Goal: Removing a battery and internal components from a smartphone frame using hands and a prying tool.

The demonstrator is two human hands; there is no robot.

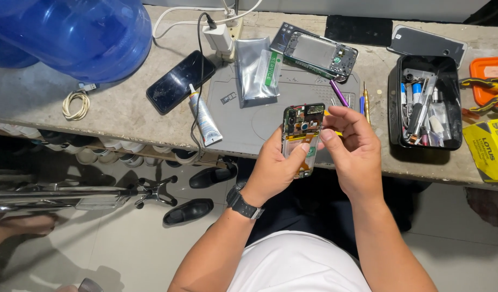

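- The left hand [273,167] is cradling an opened phone [302,139] from below, fingers wrapped around its edges, holding it upright above the front edge of the bench [124,113]
- The right hand [353,146] is pinching a thin yellow tool [330,114] against the phone's upper right side, fingertips closed on it (the tip itself is hidden)
- By my judgement the work is at the prying or part-lifting stage inside the body; the next move is calling for light, steady pressure so nothing tears
- On the grey mat [270,119] are lying a foil bag [255,70], a second phone frame [319,53] and a glue tube [204,116]; a black tray [425,103] of tools is sitting to the right
- A blue water jug [81,32] is standing at the far left; shoes [188,211] are resting on the tiled floor
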